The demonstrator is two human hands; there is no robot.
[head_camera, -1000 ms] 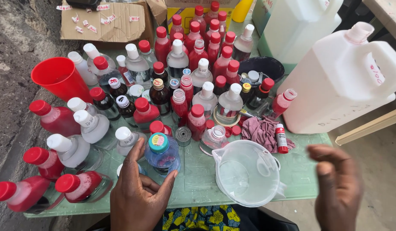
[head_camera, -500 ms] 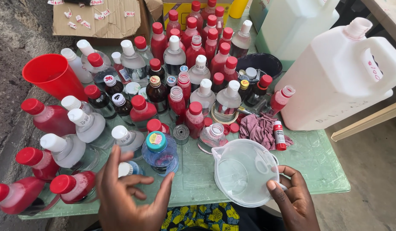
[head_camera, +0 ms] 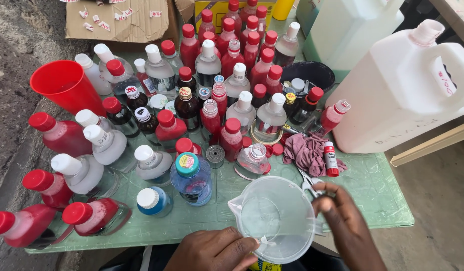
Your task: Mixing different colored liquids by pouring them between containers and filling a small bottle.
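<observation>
Clear plastic, the measuring jug (head_camera: 274, 218) sits at the near edge of the green table (head_camera: 382, 195), just right of a blue bottle with a teal cap (head_camera: 191, 176). The right hand (head_camera: 342, 221) curls its fingers round the jug's handle on the right, while the left hand (head_camera: 217, 251) pinches the near rim with its fingertips. Farther off stand crowded red-capped and white-capped bottles, a red cup (head_camera: 66, 85) at the left, and a large white jerrycan (head_camera: 407, 85) at the right.

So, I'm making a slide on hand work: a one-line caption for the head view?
Both hands, left and right, steady a clear measuring jug beside crowded red- and white-capped bottles.
</observation>
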